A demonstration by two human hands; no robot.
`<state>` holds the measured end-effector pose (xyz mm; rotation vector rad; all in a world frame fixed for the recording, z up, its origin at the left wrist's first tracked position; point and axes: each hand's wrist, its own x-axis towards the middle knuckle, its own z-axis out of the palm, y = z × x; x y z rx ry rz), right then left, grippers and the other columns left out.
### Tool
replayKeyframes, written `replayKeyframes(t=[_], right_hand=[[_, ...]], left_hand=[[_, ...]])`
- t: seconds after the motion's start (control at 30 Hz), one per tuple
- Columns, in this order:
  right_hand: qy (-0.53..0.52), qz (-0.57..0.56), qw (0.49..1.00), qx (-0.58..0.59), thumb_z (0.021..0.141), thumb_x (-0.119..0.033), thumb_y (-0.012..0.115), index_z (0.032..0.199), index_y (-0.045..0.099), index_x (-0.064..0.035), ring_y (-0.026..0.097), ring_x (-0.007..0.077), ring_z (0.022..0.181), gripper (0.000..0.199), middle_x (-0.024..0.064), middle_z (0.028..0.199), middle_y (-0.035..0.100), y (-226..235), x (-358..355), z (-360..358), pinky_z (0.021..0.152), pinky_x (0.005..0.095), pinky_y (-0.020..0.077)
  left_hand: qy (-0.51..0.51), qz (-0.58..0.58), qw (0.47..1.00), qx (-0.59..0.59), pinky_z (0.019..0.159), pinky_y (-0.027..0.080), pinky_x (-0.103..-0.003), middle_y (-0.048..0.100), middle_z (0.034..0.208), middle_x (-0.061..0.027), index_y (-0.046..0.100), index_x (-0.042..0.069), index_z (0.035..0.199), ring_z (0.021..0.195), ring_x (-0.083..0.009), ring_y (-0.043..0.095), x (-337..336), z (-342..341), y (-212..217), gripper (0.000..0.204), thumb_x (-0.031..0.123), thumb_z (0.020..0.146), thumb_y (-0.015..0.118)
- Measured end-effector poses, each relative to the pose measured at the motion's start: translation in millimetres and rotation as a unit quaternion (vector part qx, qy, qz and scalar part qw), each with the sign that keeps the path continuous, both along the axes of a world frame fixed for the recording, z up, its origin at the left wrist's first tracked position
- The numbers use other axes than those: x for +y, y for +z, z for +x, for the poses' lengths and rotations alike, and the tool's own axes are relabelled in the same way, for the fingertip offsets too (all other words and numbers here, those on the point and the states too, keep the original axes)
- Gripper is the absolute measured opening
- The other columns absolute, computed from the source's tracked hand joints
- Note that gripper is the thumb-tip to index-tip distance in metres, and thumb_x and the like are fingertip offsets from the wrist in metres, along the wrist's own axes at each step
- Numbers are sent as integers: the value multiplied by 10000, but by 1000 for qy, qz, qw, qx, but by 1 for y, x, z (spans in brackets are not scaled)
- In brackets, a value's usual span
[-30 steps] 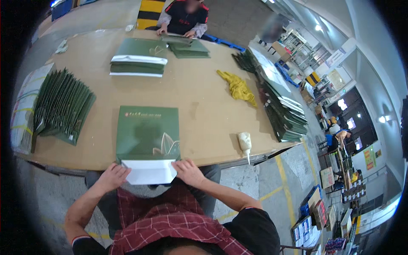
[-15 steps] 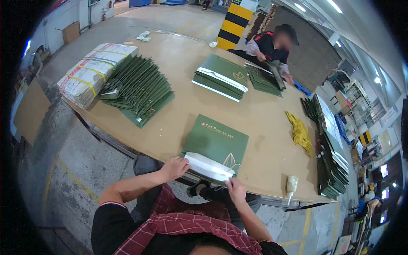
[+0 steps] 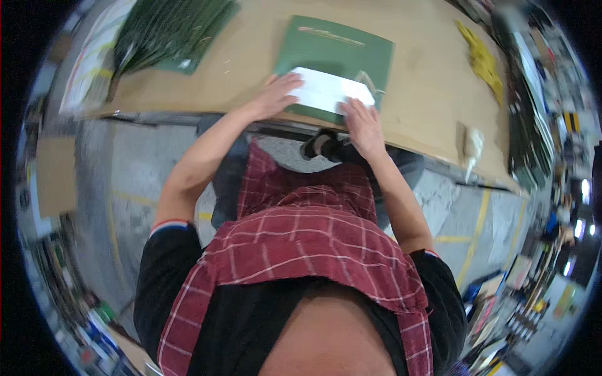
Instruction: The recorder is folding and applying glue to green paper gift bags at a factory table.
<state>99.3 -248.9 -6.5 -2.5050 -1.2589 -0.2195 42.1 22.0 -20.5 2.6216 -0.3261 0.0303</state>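
A green paper bag (image 3: 337, 50) lies flat near the front edge of the table, with gold-coloured print and a pale cord handle (image 3: 365, 80) at its right side. Across its near end stretches a white panel (image 3: 326, 89), lying flat. My left hand (image 3: 279, 96) rests with outstretched fingers on the panel's left end. On the right end, my right hand (image 3: 364, 122) presses with its fingers laid flat. Neither hand is wrapped round anything; what lies under the palms is hidden.
Fanned green bags (image 3: 169, 31) lie at the far left beside a white wrapped bundle (image 3: 94, 66). Rightward on the table (image 3: 433, 106) are a yellow cloth (image 3: 481, 59), a white squeeze bottle (image 3: 473, 147) by the front edge, and stacked bags (image 3: 530, 135).
The view has tilted down toward me. Both hands have shifted from gripping the bag's near corners to lying flat on the white panel, which now looks flatter.
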Motion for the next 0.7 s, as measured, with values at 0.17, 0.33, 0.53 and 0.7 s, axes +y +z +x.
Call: replayKeyframes(t=[0.17, 0.33, 0.53, 0.7], right_hand=[[-157, 184, 969, -58, 751, -186, 627, 1156, 480, -85, 455, 314, 1099, 443, 142, 1194, 482, 24, -83, 33, 919, 403, 371], [-567, -72, 817, -78, 661, -461, 670, 1273, 323, -2, 481, 349, 1050, 841, 204, 1113, 509, 48, -221, 99, 902, 386, 385], [-422, -133, 890, 112, 613, -494, 679, 1010, 588, -12, 588, 253, 912, 631, 159, 992, 613, -1, -339, 188, 733, 387, 468], [-261, 510, 623, 533, 722, -362, 676, 1141, 510, -100, 526, 230, 949, 521, 92, 1085, 549, 53, -226, 179, 783, 395, 431]], left_hand=[[52, -85, 994, -35, 1051, 205, -398, 303, 1353, -165, 361, 60, 1286, 1277, -326, 236, 13, -50, 12, 635, 89, 717, 641], [79, -39, 996, -6, 1049, 200, -420, 255, 1370, -179, 435, 55, 1180, 1290, -348, 190, -10, -54, 11, 558, 116, 680, 677], [-1, 33, 990, -134, 1007, 226, -453, 283, 1352, -188, 456, 87, 841, 1277, -361, 211, -48, -31, 13, 279, 195, 691, 664], [94, -24, 983, -157, 976, 265, -461, 357, 1304, -199, 448, 90, 827, 1244, -353, 286, -49, -48, -7, 246, 217, 728, 634]])
